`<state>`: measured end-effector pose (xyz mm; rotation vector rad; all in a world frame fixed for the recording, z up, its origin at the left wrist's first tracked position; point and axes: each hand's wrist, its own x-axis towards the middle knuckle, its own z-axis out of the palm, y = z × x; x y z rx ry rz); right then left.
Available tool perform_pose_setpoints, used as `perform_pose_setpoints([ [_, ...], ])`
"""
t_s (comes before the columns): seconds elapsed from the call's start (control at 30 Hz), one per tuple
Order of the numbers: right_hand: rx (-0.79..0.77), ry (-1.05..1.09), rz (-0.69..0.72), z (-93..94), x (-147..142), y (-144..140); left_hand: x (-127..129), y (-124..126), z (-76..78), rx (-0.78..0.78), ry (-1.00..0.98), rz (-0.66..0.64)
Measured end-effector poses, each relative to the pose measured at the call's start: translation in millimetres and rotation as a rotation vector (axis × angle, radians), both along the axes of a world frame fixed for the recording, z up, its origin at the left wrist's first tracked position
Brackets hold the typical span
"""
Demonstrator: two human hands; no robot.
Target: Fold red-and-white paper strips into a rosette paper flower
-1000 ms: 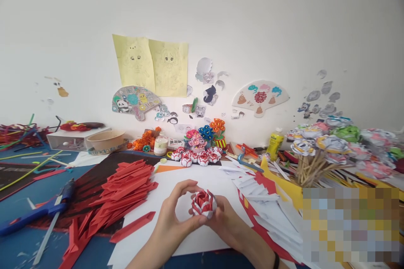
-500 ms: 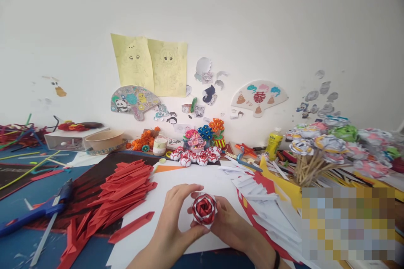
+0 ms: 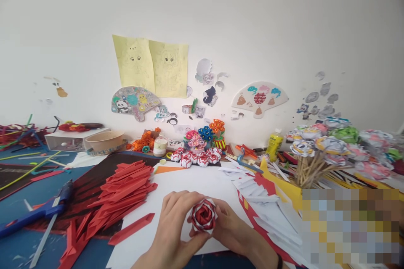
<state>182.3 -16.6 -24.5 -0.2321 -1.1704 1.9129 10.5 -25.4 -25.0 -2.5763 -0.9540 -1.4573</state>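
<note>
Between my two hands is a red and white folded paper flower (image 3: 204,216), its swirled top facing me. My left hand (image 3: 179,218) curls around its left side, thumb below and fingers over the top. From the right, my right hand (image 3: 229,222) grips the flower, its fingertips partly hidden behind it. Both hands hover over a white paper sheet (image 3: 179,183). To the left lies a heap of folded red paper strips (image 3: 123,193), one lying apart on the sheet. Folded white paper strips (image 3: 268,206) spread out on the right.
A blue glue gun (image 3: 47,210) rests at the left. Several finished red and white flowers (image 3: 197,157) stand at the back, near a glue bottle (image 3: 160,146) and a yellow bottle (image 3: 274,144). Paper flowers on sticks (image 3: 311,168) stand at the right.
My left fingers have bent further over the top of the flower, and its face has turned slightly. Both hands stay in nearly the same place.
</note>
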Motion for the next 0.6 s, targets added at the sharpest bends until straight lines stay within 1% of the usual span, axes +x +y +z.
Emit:
perform_pose_setpoints([
  [0.07,0.021,-0.006,-0.028,3.0,1,-2,0,1,-1.1,0.039,0.008,0.035],
  [0.2,0.078,-0.067,-0.13,4.7,4,-3,-2,2,-3.4,0.102,0.051,0.107],
  [0.4,0.157,-0.175,-0.286,-3.9,4,1,-2,2,-4.0,0.13,0.167,0.13],
  [0.5,0.158,-0.182,-0.307,-7.3,2,2,0,2,-4.7,0.156,0.187,0.152],
  [0.6,0.133,-0.176,-0.305,-5.0,1,1,1,3,-6.6,0.185,0.192,0.178],
])
